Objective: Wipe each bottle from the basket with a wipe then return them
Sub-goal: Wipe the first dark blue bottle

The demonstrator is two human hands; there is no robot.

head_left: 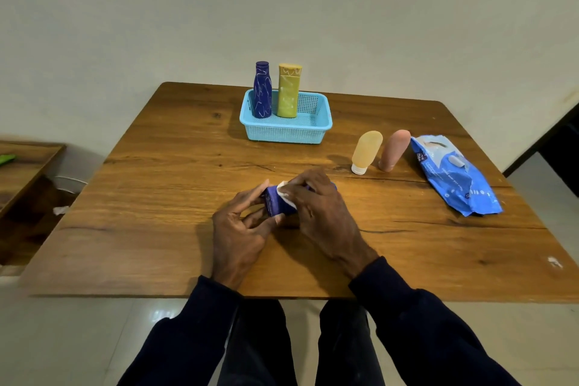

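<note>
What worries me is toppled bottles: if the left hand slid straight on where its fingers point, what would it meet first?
The purple bottle that the left hand holds; beyond it, probably the blue basket, though depth is unclear.

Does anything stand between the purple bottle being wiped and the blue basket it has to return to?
Nothing visible does. Only bare table lies between the purple bottle and the basket; the orange tube and pink tube stand off to the right.

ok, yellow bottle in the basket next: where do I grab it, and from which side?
Probably the upper body of the yellow bottle, above the basket rim, from the right: it stands upright, the blue bottle crowds its left, and the basket walls cover its base.
</note>
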